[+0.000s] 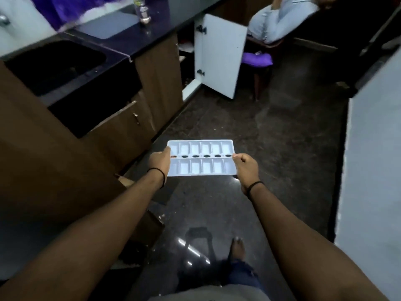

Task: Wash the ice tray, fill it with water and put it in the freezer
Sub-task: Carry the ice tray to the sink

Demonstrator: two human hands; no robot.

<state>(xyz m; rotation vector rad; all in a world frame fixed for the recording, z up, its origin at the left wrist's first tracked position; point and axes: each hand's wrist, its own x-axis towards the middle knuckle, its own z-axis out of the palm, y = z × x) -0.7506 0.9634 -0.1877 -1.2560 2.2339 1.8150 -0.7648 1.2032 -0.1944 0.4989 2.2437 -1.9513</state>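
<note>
A white ice tray [200, 168] with two rows of compartments and a line of oval holes down its middle is held level in front of me, above the dark floor. My left hand [159, 162] grips its left short edge, thumb on top. My right hand [246, 168] grips the right short edge with curled fingers. I cannot tell whether there is water in the compartments. A dark sink [54, 66] is set in the black counter at the upper left.
Brown cabinets [121, 131] run along the left under the counter [138, 42], which carries a bottle [143, 11]. A white cabinet door [219, 55] stands open into the aisle. A person sits beyond it at the upper right. A pale wall or appliance side [373, 159] borders the right.
</note>
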